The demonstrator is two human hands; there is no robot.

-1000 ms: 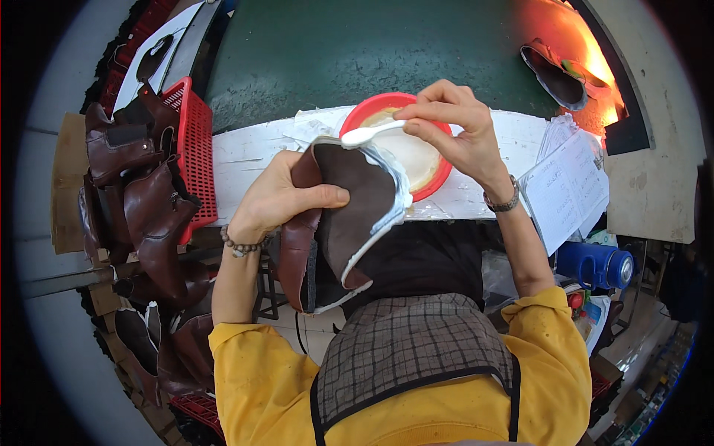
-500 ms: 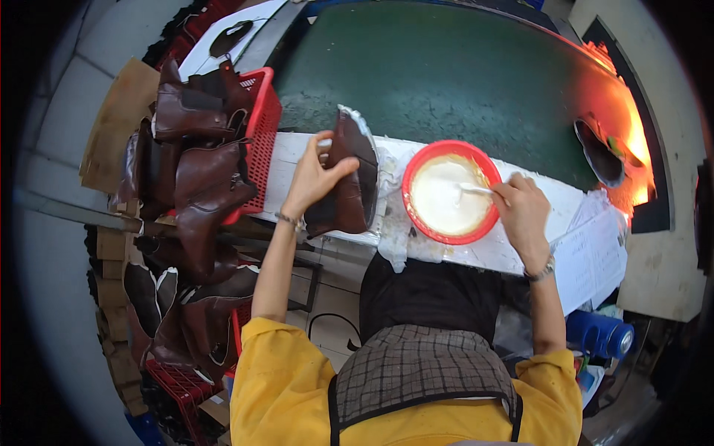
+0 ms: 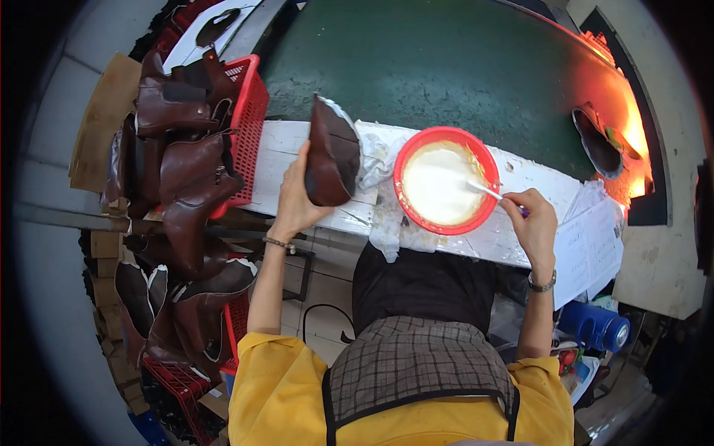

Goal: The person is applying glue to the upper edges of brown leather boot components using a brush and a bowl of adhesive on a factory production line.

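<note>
At the white-topped board (image 3: 539,178) along the green conveyor belt (image 3: 416,59), I see a person with a brown leather boot upper (image 3: 332,160) in the left hand (image 3: 299,201). It is tipped up over the left part of the board, between the red basket (image 3: 253,111) and the red bowl (image 3: 409,156). The hand is closed round its lower left side, thumb by the bottom end, fingers along the leather and partly hidden, so how hard they press I cannot tell. The right hand (image 3: 529,223) pinches a pale-handled brush (image 3: 485,190) between thumb and fingers, its far end over the creamy paste (image 3: 440,182) in the bowl.

I judge the upper light and floppy: hollow, without a sole, likely to fold if squeezed at one spot. The smooth leather probably grips well when dry, but the white edge (image 3: 343,117) looks coated and may be slick or tacky. A broad hold on the plain brown side, well away from that rim, seems best; pinching the edge could smear it.
</note>
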